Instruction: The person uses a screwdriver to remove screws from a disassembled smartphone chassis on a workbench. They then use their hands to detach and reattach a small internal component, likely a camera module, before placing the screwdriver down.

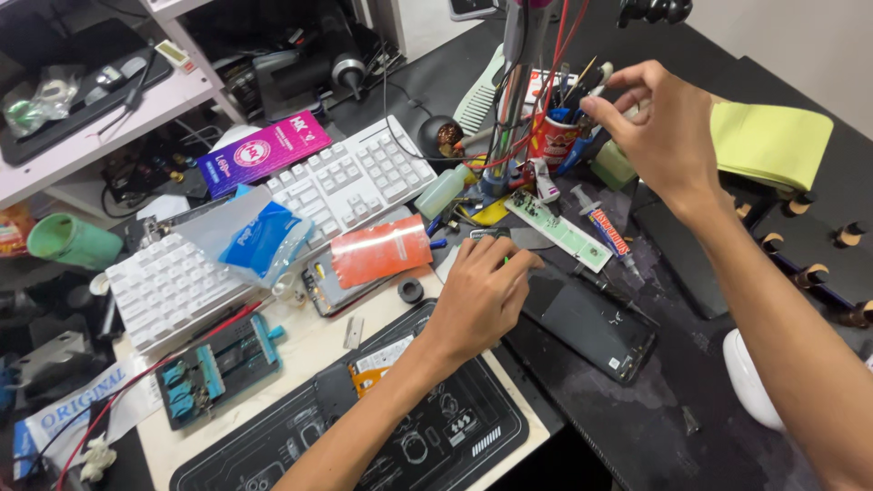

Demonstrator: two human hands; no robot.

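Observation:
My left hand rests palm down on the top edge of a dark opened phone lying on the black mat, fingers curled over its corner. My right hand is raised over a red cup full of tools, its fingertips pinched on a thin tool sticking out of the cup. A long green circuit strip and a syringe lie between the two hands.
A white keyboard lies to the left under a blue packet and a purple box. A phone with an orange film, a blue repair jig, a black work mat and yellow-green cloth surround the work area.

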